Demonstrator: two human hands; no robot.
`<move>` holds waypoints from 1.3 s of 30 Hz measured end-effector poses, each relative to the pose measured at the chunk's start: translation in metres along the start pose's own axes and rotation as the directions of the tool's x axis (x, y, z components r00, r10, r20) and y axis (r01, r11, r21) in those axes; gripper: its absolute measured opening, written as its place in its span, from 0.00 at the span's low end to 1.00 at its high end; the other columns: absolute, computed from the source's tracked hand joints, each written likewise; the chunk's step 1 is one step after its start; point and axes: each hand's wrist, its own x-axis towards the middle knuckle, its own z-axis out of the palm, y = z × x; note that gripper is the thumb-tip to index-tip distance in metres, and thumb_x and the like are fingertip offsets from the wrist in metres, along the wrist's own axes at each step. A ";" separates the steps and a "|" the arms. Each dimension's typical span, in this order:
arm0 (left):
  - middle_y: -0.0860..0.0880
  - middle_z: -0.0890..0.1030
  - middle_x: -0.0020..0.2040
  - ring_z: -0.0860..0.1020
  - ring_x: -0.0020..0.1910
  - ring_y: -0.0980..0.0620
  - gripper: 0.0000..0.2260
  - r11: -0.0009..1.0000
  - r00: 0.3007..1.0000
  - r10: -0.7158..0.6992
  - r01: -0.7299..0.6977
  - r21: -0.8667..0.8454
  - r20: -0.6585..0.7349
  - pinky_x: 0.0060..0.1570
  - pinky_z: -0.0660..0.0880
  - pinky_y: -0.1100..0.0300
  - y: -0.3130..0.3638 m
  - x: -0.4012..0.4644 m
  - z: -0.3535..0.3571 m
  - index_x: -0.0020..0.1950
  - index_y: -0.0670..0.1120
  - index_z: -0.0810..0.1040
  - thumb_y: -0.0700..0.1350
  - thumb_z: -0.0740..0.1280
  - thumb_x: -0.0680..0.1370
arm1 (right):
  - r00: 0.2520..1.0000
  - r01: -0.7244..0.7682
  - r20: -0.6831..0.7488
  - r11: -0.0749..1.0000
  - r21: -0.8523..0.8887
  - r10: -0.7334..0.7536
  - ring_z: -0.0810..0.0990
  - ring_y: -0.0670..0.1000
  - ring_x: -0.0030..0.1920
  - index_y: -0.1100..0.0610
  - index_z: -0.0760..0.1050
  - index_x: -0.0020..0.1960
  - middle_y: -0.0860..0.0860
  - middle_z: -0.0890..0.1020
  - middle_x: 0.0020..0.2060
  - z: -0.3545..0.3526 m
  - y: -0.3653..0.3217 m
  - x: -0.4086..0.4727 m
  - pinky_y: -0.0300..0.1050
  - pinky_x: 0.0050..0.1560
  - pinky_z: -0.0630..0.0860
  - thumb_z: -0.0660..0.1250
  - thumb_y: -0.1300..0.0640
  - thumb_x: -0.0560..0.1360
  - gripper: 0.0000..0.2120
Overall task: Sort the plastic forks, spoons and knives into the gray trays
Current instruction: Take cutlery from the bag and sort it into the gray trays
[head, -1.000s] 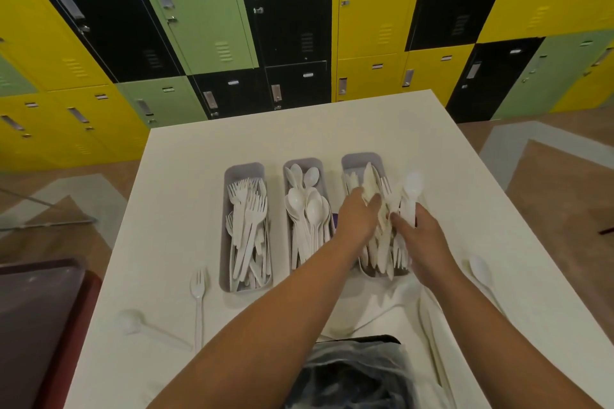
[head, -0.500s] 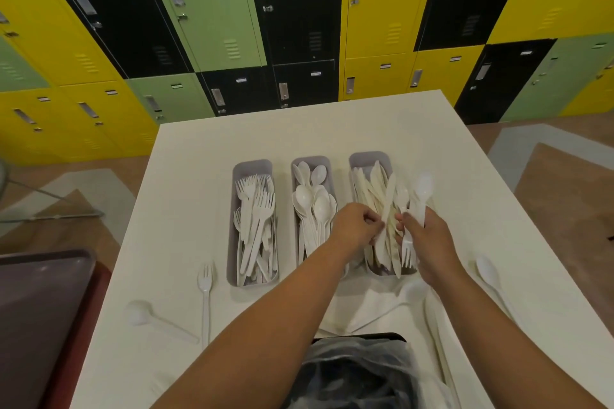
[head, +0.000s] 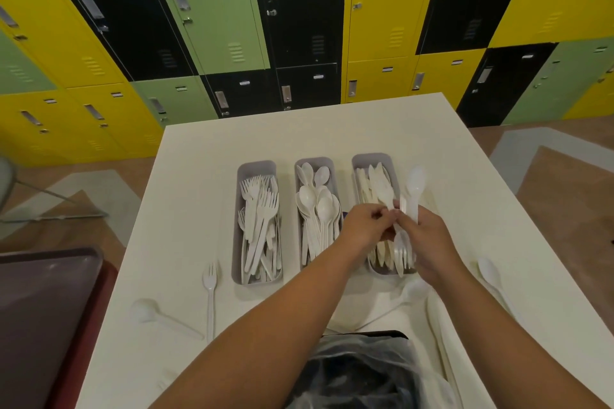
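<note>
Both hands have drawn together over the near half of the right-hand tray since a second ago, when the left hand (head: 367, 226) lay spread on the knife pile; now its fingers are curled, pinching at the top of the bundle that the right hand holds. That looks like the pulling of one piece out of a mixed handful.

Largest first: the white table (head: 206, 176) carries three gray trays side by side. Forks fill the left tray (head: 240, 209), spoons the middle tray (head: 298, 173), and knives the right tray (head: 357, 163), so most of the sorting seems done.

At the near edge of the table sits a dark bin lined with a clear plastic bag (head: 358, 372).

The right hand (head: 428, 242) grips a small bundle: a spoon (head: 415, 186) stands bowl-up beyond the fingers, while a fork (head: 400, 247) hangs tines-down below them, over the knife tray. Neither belongs in that tray, so each probably needs carrying leftward.

Loose pieces remain on the table: a fork (head: 210, 292) near the fork tray's near end, a spoon (head: 149, 312) further left, another spoon (head: 490, 276) at the far right, and a pale spoon-like piece (head: 415, 289) below the right hand, too blurred to name surely.
</note>
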 end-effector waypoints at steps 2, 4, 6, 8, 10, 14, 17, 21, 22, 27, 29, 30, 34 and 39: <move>0.42 0.78 0.36 0.79 0.28 0.56 0.07 0.993 0.999 -0.013 0.008 -0.118 -0.044 0.37 0.80 0.65 -0.001 -0.007 -0.008 0.41 0.38 0.77 0.37 0.63 0.78 | 0.999 -0.034 0.030 0.999 0.012 0.034 0.83 0.52 0.49 0.53 0.77 0.56 0.54 0.83 0.49 0.006 0.002 -0.002 0.44 0.49 0.80 0.61 0.62 0.79 0.10; 0.42 0.79 0.35 0.79 0.28 0.54 0.05 0.991 0.991 -0.045 0.028 -0.131 -0.126 0.38 0.81 0.59 -0.005 -0.010 -0.017 0.41 0.38 0.76 0.35 0.65 0.77 | 0.996 -0.064 0.064 0.998 -0.003 0.064 0.83 0.54 0.50 0.55 0.77 0.59 0.55 0.83 0.50 0.013 0.003 -0.006 0.48 0.52 0.79 0.60 0.61 0.79 0.11; 0.41 0.81 0.39 0.81 0.34 0.49 0.02 0.993 0.972 -0.061 0.037 -0.110 -0.227 0.46 0.82 0.51 -0.008 -0.012 -0.028 0.43 0.38 0.77 0.36 0.67 0.75 | 0.993 -0.072 0.096 0.997 -0.024 0.074 0.84 0.55 0.48 0.55 0.78 0.57 0.55 0.84 0.47 0.020 0.003 -0.008 0.47 0.49 0.79 0.60 0.60 0.79 0.10; 0.40 0.82 0.42 0.81 0.38 0.47 0.04 0.990 0.947 -0.072 0.030 -0.135 -0.314 0.47 0.81 0.51 -0.008 -0.013 -0.039 0.43 0.39 0.78 0.35 0.65 0.76 | 0.989 -0.084 0.119 0.996 -0.015 0.085 0.84 0.55 0.47 0.57 0.80 0.54 0.57 0.85 0.45 0.027 0.004 -0.011 0.48 0.48 0.80 0.60 0.60 0.79 0.10; 0.42 0.81 0.39 0.80 0.37 0.49 0.07 0.985 0.940 -0.069 0.012 -0.169 -0.334 0.41 0.80 0.60 -0.007 -0.017 -0.052 0.40 0.42 0.77 0.35 0.63 0.77 | 0.987 -0.084 0.133 0.996 -0.036 0.088 0.85 0.53 0.44 0.58 0.80 0.53 0.55 0.86 0.43 0.036 0.008 -0.014 0.50 0.49 0.80 0.60 0.60 0.79 0.10; 0.47 0.78 0.30 0.75 0.28 0.52 0.13 0.960 0.967 -0.142 0.083 -0.267 -0.210 0.29 0.76 0.63 -0.003 -0.030 -0.057 0.40 0.41 0.78 0.43 0.59 0.80 | 0.986 -0.037 0.160 0.996 -0.082 0.050 0.83 0.50 0.39 0.59 0.79 0.55 0.52 0.85 0.38 0.059 0.015 -0.019 0.49 0.47 0.79 0.61 0.59 0.79 0.10; 0.54 0.79 0.29 0.77 0.28 0.59 0.17 0.934 0.957 -0.161 0.068 -0.351 -0.241 0.31 0.73 0.67 -0.007 -0.038 -0.051 0.46 0.45 0.79 0.49 0.52 0.82 | 0.987 -0.028 0.157 0.999 -0.029 0.033 0.84 0.52 0.45 0.53 0.81 0.49 0.52 0.85 0.41 0.075 0.011 -0.023 0.48 0.49 0.79 0.61 0.57 0.79 0.10; 0.48 0.80 0.38 0.76 0.34 0.55 0.11 0.993 0.883 0.056 -0.099 -0.068 -0.466 0.33 0.73 0.70 -0.014 -0.042 -0.064 0.43 0.42 0.74 0.45 0.59 0.81 | 0.973 -0.069 0.220 0.997 -0.033 0.075 0.84 0.53 0.46 0.53 0.80 0.51 0.54 0.86 0.43 0.092 0.008 -0.025 0.49 0.49 0.80 0.61 0.55 0.79 0.09; 0.50 0.80 0.38 0.77 0.33 0.54 0.10 0.989 0.862 0.059 -0.120 -0.089 -0.504 0.34 0.75 0.66 -0.012 -0.043 -0.069 0.41 0.43 0.72 0.44 0.59 0.81 | 0.966 -0.094 0.239 0.995 -0.011 0.094 0.84 0.54 0.47 0.55 0.80 0.53 0.55 0.85 0.44 0.094 0.008 -0.025 0.50 0.50 0.80 0.61 0.57 0.79 0.09; 0.48 0.76 0.35 0.71 0.29 0.53 0.10 0.976 0.800 -0.049 -0.090 -0.200 -0.597 0.35 0.74 0.59 -0.012 -0.036 -0.110 0.40 0.44 0.70 0.42 0.57 0.81 | 0.942 -0.233 0.266 0.969 0.086 0.203 0.81 0.48 0.35 0.63 0.77 0.52 0.55 0.81 0.37 0.106 0.009 -0.027 0.43 0.42 0.77 0.58 0.60 0.80 0.10; 0.48 0.73 0.33 0.68 0.28 0.53 0.09 0.984 0.882 -0.111 0.031 -0.178 -0.458 0.31 0.69 0.61 -0.012 -0.038 -0.120 0.41 0.42 0.72 0.45 0.62 0.79 | 0.906 -0.304 0.343 0.946 0.115 0.250 0.77 0.48 0.30 0.65 0.76 0.53 0.54 0.79 0.34 0.108 0.009 -0.027 0.44 0.39 0.75 0.57 0.59 0.81 0.12; 0.48 0.73 0.32 0.68 0.28 0.53 0.10 0.979 0.926 -0.151 0.091 -0.183 -0.346 0.30 0.68 0.61 -0.012 -0.040 -0.123 0.40 0.42 0.72 0.47 0.65 0.78 | 0.887 -0.331 0.375 0.937 0.110 0.269 0.76 0.48 0.29 0.65 0.76 0.54 0.53 0.79 0.33 0.110 0.008 -0.027 0.45 0.38 0.74 0.57 0.59 0.81 0.12; 0.48 0.72 0.26 0.71 0.26 0.51 0.10 0.952 0.974 -0.198 0.165 -0.259 -0.108 0.30 0.69 0.59 -0.014 -0.044 -0.126 0.38 0.44 0.71 0.46 0.69 0.76 | 0.854 -0.368 0.418 0.927 0.067 0.309 0.75 0.48 0.28 0.61 0.78 0.53 0.53 0.80 0.32 0.116 0.006 -0.028 0.45 0.36 0.75 0.59 0.56 0.80 0.11; 0.48 0.71 0.30 0.67 0.25 0.54 0.07 0.932 0.868 -0.215 0.045 -0.359 -0.448 0.28 0.66 0.61 -0.014 -0.036 -0.138 0.40 0.43 0.71 0.40 0.67 0.76 | 0.881 -0.290 0.385 0.957 -0.023 0.276 0.82 0.49 0.35 0.62 0.75 0.57 0.54 0.83 0.38 0.116 0.007 -0.029 0.41 0.35 0.78 0.56 0.60 0.81 0.12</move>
